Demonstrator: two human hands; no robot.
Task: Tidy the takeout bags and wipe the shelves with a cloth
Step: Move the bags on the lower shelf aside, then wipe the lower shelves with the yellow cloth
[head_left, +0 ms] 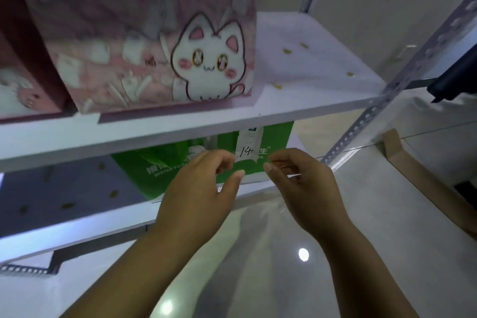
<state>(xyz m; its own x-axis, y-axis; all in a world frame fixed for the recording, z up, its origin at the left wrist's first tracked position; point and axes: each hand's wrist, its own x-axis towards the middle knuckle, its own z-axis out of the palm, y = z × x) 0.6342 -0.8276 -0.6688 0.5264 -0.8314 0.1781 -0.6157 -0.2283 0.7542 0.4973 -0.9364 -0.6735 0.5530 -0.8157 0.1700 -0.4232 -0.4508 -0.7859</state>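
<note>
A green takeout bag (160,170) stands on the lower white shelf (77,219), with a white receipt (249,147) marked 14 stuck on its front. My left hand (204,188) and my right hand (302,183) are side by side just in front of the bag, fingers curled and apart, holding nothing. A pink takeout bag (144,33) with a white cartoon cat stands on the upper white shelf (309,59). Another pink bag (18,64) stands to its left, cut off by the frame. No cloth is in view.
Small yellowish specks lie on both shelves. A perforated metal upright (382,100) holds the rack's right front corner. A flat cardboard piece (413,162) lies on the shiny tiled floor at the right. A dark object (454,80) juts in at the right edge.
</note>
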